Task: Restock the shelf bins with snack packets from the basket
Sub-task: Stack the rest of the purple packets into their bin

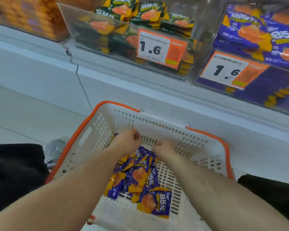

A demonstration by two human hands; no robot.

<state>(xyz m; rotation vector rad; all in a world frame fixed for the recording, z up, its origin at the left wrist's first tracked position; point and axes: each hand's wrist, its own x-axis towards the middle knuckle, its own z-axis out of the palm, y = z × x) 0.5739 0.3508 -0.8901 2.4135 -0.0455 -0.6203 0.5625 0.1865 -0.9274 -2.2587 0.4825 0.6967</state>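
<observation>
Both hands reach into the white basket (97, 130): the left hand (126, 140) and right hand (164, 150) have fingers curled down among the purple snack packets (137, 172), but whether they grasp any I cannot tell. Above, clear shelf bins hold green packets (117, 32) and purple packets (257, 35), each behind a price tag (157, 47).

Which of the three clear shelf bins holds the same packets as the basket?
The clear plastic bin on the right, full of purple packets like those in the white basket. The middle bin holds dark green packets, the left one orange.
</observation>
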